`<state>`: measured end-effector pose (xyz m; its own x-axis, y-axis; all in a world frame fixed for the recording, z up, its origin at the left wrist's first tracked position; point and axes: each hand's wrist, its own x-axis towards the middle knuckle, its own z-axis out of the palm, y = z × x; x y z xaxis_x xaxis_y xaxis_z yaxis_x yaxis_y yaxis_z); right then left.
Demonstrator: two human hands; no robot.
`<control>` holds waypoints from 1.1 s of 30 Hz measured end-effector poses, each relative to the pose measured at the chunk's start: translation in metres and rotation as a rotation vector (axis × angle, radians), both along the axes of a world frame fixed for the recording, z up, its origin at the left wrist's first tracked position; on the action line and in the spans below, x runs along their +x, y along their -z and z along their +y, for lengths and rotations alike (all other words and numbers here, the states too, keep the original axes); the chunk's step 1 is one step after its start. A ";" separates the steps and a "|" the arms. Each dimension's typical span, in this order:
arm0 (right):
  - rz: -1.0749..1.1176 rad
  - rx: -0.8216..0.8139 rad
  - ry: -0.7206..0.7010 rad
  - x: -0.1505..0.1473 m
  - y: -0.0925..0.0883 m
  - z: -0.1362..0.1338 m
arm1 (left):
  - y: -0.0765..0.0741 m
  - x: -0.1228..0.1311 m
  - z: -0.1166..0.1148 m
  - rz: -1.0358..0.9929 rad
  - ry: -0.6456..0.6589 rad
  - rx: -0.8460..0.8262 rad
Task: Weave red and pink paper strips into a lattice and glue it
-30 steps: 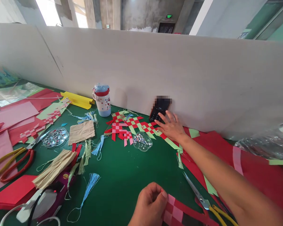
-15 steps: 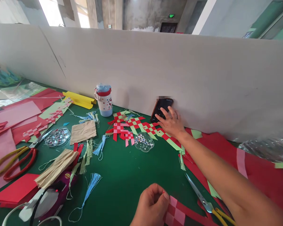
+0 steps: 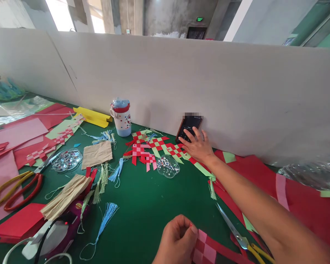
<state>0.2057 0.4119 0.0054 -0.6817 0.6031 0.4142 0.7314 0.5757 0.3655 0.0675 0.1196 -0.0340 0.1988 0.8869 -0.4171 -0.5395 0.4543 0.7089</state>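
My left hand [image 3: 178,238] pinches the corner of a woven paper piece [image 3: 205,247] in pink and red check at the front edge of the view. Farther back, my right hand [image 3: 199,146] is open with its fingers spread over the screen of a phone [image 3: 191,128]. The phone leans upright against the grey partition; the fingertips overlap its lower part, and whether they touch the glass I cannot tell. Red and green woven strips [image 3: 176,149] lie just in front of the phone. Beside my right forearm rest scissors [image 3: 240,238] with yellow handles.
A clear dish of small beads [image 3: 168,167] sits mid-table. To its left stand a white and blue bottle [image 3: 121,117], tassels [image 3: 107,218], a beige cloth [image 3: 97,154] and large scissors [image 3: 23,185]. Red paper [image 3: 253,176] spreads under my right arm. The partition [image 3: 154,73] closes off the back.
My right hand has shifted slightly left and down over the phone, uncovering more of its upper screen. My left hand keeps its pinch in the same place.
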 end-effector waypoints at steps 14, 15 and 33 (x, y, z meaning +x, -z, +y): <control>-0.033 0.056 0.044 -0.003 0.003 -0.003 | 0.008 0.002 -0.001 0.023 0.007 0.021; -0.028 0.057 0.045 -0.003 0.002 -0.003 | 0.007 0.001 0.000 0.022 0.005 0.020; 0.055 -0.106 0.039 0.002 -0.028 -0.115 | -0.034 -0.018 0.003 0.113 0.085 0.043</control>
